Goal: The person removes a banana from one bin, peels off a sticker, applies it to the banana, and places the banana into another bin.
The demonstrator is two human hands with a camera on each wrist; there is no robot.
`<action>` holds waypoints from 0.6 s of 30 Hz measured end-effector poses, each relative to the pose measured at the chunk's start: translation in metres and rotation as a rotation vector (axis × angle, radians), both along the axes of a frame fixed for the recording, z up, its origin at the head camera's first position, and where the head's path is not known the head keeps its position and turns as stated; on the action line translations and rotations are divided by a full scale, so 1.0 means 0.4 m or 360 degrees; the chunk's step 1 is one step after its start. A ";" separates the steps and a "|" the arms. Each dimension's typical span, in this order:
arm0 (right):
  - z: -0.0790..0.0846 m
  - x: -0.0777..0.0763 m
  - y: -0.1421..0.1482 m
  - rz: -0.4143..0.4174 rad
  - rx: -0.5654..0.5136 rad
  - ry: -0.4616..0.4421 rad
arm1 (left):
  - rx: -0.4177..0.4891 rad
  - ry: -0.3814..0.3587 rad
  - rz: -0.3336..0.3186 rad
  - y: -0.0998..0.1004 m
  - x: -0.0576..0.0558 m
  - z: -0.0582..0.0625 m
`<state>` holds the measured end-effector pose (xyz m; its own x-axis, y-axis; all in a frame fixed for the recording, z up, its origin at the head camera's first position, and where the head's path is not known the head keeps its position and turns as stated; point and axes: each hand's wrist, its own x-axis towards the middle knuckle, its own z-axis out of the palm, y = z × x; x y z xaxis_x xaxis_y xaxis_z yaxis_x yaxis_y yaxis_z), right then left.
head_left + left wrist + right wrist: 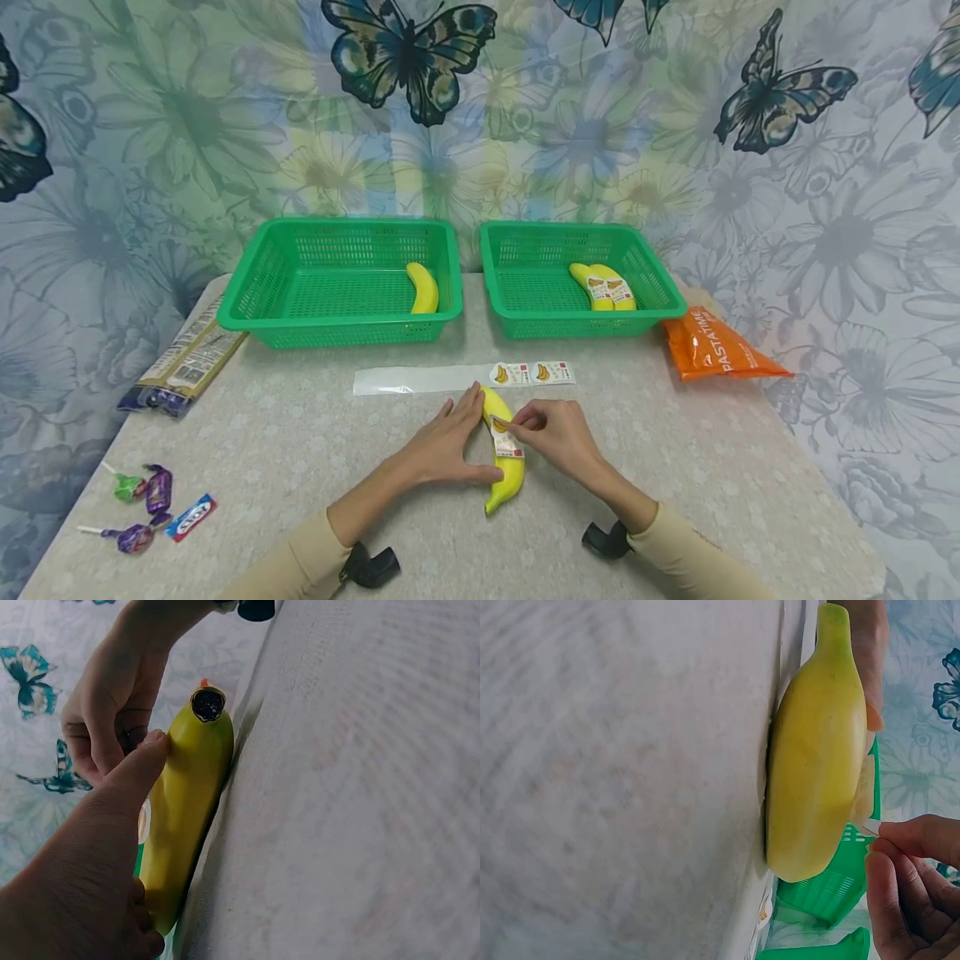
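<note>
A yellow banana point(510, 481) lies on the table, its stem end towards the person. My left hand point(444, 446) holds it from the left, fingertips at its far end and thumb against its side lower down. A white printed sticker point(507, 442) with a banana picture lies across the banana's middle. Between thumb and forefinger, my right hand point(553, 435) pinches the sticker's edge, which shows lifted off the peel in the right wrist view. Just beyond the banana lies a clear backing strip point(420, 380) with two stickers point(531, 373) at its right end.
A green basket point(337, 327) at back left holds one banana point(424, 289); another basket point(585, 325) at back right holds two labelled bananas point(613, 288). An orange pasta bag point(716, 348) lies right, a gold packet point(187, 358) left, several sweets point(159, 490) front left.
</note>
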<state>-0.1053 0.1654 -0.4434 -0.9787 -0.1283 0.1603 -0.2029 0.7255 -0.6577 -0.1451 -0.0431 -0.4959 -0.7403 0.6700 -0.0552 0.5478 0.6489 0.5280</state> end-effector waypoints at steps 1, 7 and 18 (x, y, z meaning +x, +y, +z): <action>-0.001 0.000 0.000 -0.0002 0.0001 0.0003 | 0.0000 0.0003 0.0001 0.000 0.000 0.000; -0.001 0.001 -0.002 0.0000 -0.0009 0.0017 | 0.0035 0.0021 0.0045 0.003 0.002 0.002; -0.003 0.001 0.005 0.0028 -0.0032 -0.0028 | 0.0036 0.0070 0.0101 0.014 0.014 0.002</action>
<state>-0.1047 0.1675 -0.4445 -0.9790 -0.1423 0.1459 -0.2036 0.7083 -0.6759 -0.1395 -0.0376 -0.4952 -0.7828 0.6223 -0.0073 0.5289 0.6714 0.5191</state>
